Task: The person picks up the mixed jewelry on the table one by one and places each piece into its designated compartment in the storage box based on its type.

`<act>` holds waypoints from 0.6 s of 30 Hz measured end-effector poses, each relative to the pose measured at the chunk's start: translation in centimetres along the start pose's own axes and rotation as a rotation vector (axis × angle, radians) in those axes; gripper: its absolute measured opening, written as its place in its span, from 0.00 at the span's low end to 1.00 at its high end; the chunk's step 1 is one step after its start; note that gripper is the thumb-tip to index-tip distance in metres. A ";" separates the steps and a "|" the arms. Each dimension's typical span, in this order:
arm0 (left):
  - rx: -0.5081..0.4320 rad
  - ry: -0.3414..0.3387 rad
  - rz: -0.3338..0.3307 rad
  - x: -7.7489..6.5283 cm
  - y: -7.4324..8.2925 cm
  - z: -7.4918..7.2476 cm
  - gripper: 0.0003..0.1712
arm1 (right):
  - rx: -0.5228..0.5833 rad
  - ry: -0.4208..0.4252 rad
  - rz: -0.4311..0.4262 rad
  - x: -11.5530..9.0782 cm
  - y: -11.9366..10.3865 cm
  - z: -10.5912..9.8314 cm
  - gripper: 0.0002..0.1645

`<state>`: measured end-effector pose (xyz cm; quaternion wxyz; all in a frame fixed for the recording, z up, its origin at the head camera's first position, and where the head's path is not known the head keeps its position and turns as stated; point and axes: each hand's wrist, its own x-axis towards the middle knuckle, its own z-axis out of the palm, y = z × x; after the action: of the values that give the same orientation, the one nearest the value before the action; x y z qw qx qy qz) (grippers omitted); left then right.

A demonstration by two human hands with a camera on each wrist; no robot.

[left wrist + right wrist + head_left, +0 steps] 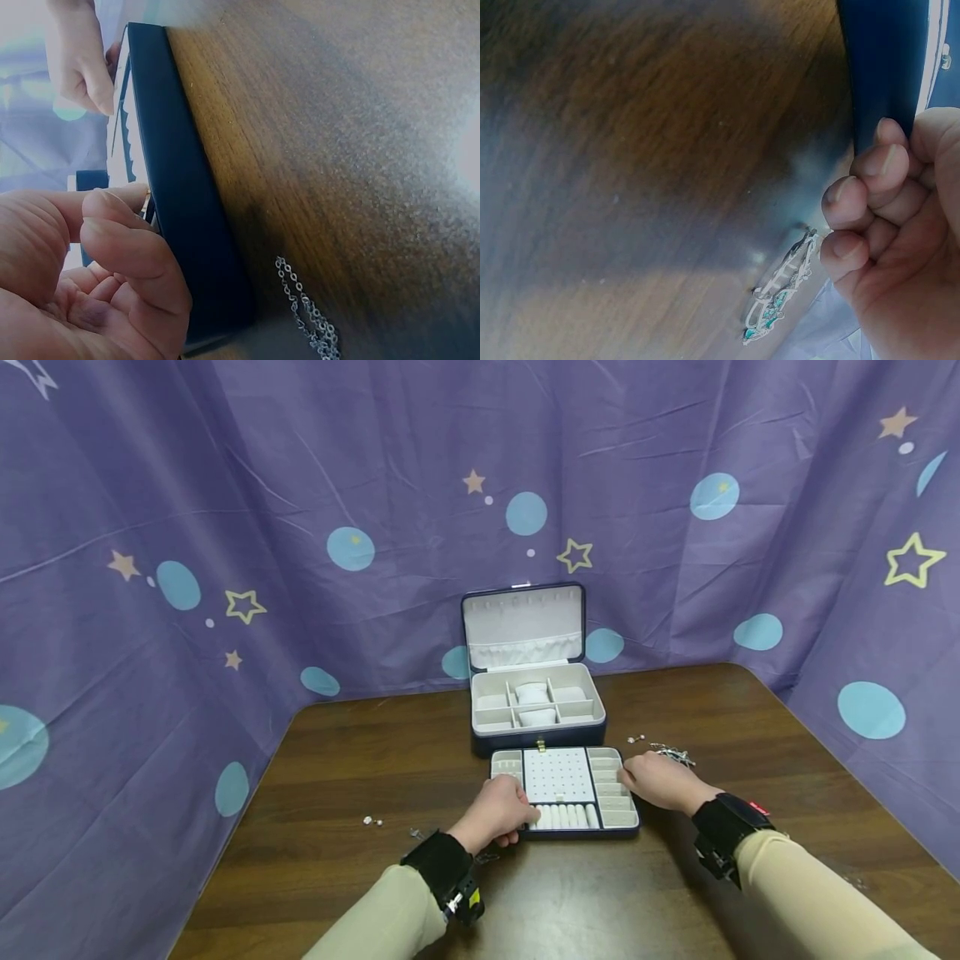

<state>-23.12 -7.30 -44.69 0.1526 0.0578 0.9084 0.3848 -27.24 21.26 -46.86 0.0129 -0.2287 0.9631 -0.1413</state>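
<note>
A shallow navy jewelry tray (558, 774) lies on the table, with a pegboard panel, side compartments and a row of white ring rolls (564, 817). My left hand (498, 810) is over its front left part, fingers bent. Its fingertips pinch a tiny gold-glinting piece (148, 192) at the ring rolls; I cannot tell its exact kind. My right hand (660, 779) grips the tray's right edge, thumb at the rim and fingers curled by the side wall (889, 60). Beside that hand lies a tangle of silvery jewelry with green stones (776, 292).
Behind the tray stands an open navy jewelry box (538, 735) with two white cushions inside. Small earrings (372, 821) lie on the table at left, with more earrings (636, 739) at right. A silver chain (304, 307) lies near my left hand. A purple curtain (405, 627) hangs behind.
</note>
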 end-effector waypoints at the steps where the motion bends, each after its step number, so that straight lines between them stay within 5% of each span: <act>1: -0.001 -0.002 0.000 0.0 0.0 0.0 0.16 | 0.000 -0.002 0.001 0.0 0.0 0.0 0.18; 18: 0.016 -0.016 -0.066 0.4 0.2 0.0 0.15 | 0.014 -0.045 0.032 0.2 0.0 -0.2 0.17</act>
<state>-23.47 -7.07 -44.66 0.1721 0.0323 0.9116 0.3718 -27.46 21.21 -46.65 0.0383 -0.2160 0.9652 -0.1424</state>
